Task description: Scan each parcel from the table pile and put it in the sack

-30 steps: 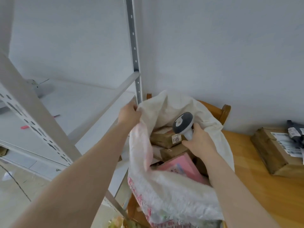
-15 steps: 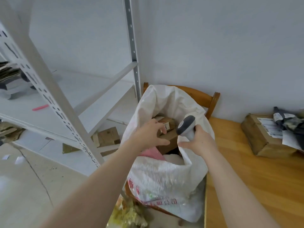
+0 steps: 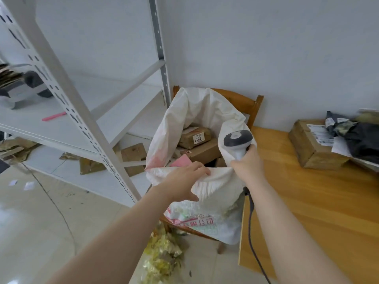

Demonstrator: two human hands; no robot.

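Observation:
A white woven sack [image 3: 207,201] stands open on a wooden chair [image 3: 249,103] beside the table. Inside it lie brown cardboard parcels [image 3: 195,136] and a pink parcel [image 3: 182,161]. My left hand [image 3: 184,178] grips the sack's near rim, fingers over the edge. My right hand [image 3: 245,163] holds a grey and white barcode scanner [image 3: 238,141] at the sack's right rim, its cable hanging down. On the wooden table [image 3: 311,201] at the right sit a brown cardboard box parcel [image 3: 313,146] and a dark plastic mailer [image 3: 356,138].
A white metal shelving rack [image 3: 67,95] stands to the left, with flattened cardboard [image 3: 133,154] on its lower shelf. Crumpled yellow packaging [image 3: 162,257] lies on the tiled floor under the chair. A pink marker [image 3: 54,116] lies on a shelf.
My left hand dropped from the sack's far left edge, crossed over the parcels, and now grips the near rim. The view pulled back, showing more table and floor. The right hand kept the scanner.

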